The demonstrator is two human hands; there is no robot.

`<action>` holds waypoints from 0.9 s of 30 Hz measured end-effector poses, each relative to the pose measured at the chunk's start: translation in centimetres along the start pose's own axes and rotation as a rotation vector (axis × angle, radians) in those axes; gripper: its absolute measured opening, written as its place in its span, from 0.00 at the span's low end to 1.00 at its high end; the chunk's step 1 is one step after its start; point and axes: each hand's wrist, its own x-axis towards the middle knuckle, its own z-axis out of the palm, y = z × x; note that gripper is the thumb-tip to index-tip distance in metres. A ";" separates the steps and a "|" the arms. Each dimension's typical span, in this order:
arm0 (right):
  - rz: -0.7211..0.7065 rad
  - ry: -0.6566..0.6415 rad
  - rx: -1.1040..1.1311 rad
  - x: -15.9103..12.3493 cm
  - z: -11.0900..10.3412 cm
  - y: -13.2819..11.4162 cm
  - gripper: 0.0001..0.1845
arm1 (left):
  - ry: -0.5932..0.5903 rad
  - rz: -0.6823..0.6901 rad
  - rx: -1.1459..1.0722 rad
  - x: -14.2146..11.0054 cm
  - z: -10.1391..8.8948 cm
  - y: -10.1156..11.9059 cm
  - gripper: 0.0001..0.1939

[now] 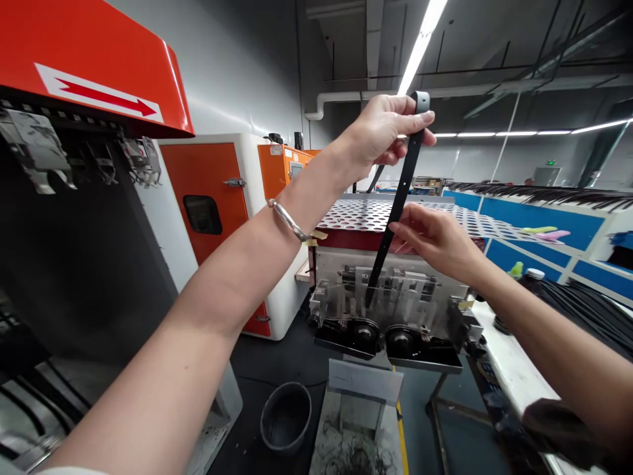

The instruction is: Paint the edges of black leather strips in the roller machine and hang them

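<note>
A long black strap point(401, 191) stands nearly upright, its grey top end up near the ceiling lights and its lower end down in the slot of a small metal machine point(390, 307). My left hand point(388, 132), a silver bangle on its wrist, pinches the strap's top end. My right hand point(428, 237) is lower down, with its fingertips closed on the strap's middle, just above the machine. The machine has a perforated metal top point(366, 214) and two round rollers at its front.
A large machine with an orange hood and red arrow point(93, 72) fills the left. Orange-doored cabinets point(212, 198) stand behind. A dark bucket point(285, 415) sits on the floor below. Piles of black straps point(588, 307) lie on the bench at right, beside blue panels point(534, 218).
</note>
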 end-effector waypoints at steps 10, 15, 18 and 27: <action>-0.001 -0.023 -0.049 -1.1 1.9 1.3 0.10 | 0.044 -0.066 -0.120 -2.4 1.0 -1.7 0.07; 0.003 -0.026 -0.047 -1.4 2.4 1.5 0.10 | 0.178 -0.215 -0.155 -2.9 1.3 -2.1 0.09; 0.014 -0.029 -0.035 -1.6 2.7 1.7 0.10 | 0.170 -0.193 -0.118 -3.1 1.3 -2.3 0.09; 0.017 -0.001 -0.164 -1.9 2.0 1.7 0.09 | 0.148 -0.134 0.066 -2.8 1.0 -2.5 0.11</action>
